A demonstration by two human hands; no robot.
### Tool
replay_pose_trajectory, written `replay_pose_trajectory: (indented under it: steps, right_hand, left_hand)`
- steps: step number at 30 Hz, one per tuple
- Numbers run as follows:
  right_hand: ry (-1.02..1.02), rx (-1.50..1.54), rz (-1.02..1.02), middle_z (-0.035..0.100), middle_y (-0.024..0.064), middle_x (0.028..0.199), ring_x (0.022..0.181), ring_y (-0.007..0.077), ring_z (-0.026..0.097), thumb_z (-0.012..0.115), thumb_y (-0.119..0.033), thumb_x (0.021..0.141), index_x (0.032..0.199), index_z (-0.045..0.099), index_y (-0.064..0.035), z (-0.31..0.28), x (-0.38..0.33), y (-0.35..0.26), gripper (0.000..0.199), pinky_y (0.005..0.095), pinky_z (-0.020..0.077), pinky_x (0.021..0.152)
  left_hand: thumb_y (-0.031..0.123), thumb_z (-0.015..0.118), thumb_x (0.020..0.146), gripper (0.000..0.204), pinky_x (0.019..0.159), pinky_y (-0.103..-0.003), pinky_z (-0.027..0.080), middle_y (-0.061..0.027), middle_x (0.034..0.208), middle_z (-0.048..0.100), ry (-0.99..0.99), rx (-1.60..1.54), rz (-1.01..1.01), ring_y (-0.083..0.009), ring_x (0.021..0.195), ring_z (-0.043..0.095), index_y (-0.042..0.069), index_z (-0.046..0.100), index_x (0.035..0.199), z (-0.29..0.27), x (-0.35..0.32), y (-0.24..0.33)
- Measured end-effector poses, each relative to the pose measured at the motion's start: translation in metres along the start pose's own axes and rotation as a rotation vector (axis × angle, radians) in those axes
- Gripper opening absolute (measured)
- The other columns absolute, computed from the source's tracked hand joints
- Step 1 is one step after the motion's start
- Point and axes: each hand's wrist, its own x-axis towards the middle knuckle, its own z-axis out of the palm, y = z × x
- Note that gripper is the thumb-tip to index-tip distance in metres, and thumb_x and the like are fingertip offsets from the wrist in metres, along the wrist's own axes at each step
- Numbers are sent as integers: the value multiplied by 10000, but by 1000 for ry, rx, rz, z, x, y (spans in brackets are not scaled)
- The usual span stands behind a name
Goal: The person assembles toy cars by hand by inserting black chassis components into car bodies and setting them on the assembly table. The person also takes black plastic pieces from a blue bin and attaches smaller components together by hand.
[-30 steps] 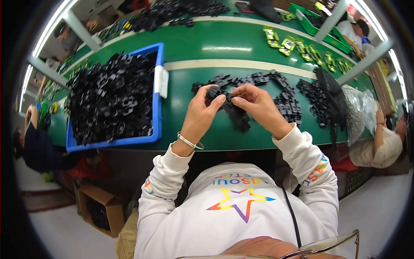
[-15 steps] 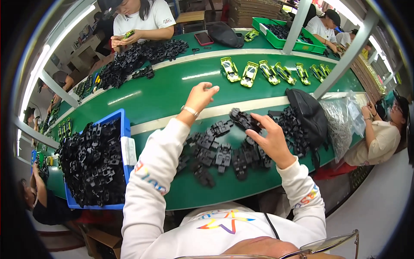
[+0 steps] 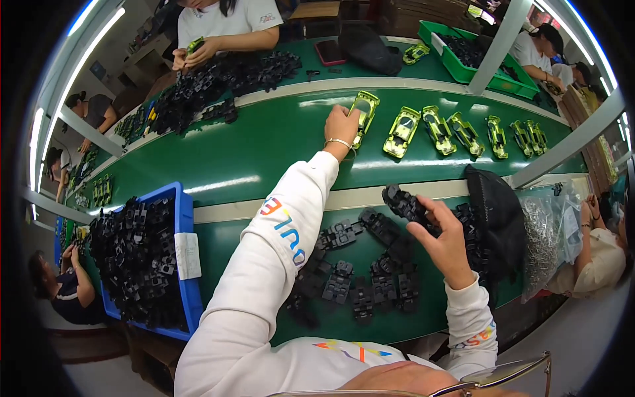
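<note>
Stretched far forward, my left hand is closed on a yellow-green toy car body, at the left end of a row of similar shells on the green surface. My right hand pinches a black toy car chassis between thumb and fingers, above the near bench. Below and left of it, several more black chassis lie loosely grouped in front of me. Another heap of black parts sits partly hidden behind my right hand.
A blue bin full of black parts stands at left. To the right are a black bag and a clear bag of small metal pieces. Metal posts rise from the bench. Co-workers sit opposite and at both sides.
My left hand has reached forward and right and closed on the leftmost car body. My right hand still has the black chassis, now farther right. The whole view has shifted.
</note>
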Motion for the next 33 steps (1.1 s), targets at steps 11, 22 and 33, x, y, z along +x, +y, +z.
replay_pose_trajectory:
  steps: [11,22,33]
  right_hand:
    - [-19,346,-227,679,133,1025,802,153,646,755,-158,851,1243,583,49,87,35,-80,475,278,536,725]
    - [-16,20,-412,631,143,934,676,256,642,764,-221,833,1244,571,9,133,2,-126,510,342,522,589]
    - [66,-58,-543,605,118,905,667,213,598,789,-168,797,1302,583,-9,143,-15,-129,568,313,489,560]
  left_hand:
    - [-35,501,789,649,819,-320,540,-109,1126,587,-235,-1187,-146,-203,974,621,21,322,1411,-170,-137,-12]
    - [-94,436,760,713,1000,-352,453,-76,1248,535,-302,-1384,-132,-198,1143,553,68,320,1444,-238,-249,-8]
    - [-79,409,887,626,969,-326,464,-66,1272,525,-363,-1442,-227,-166,1151,558,117,272,1466,-244,-270,-18]
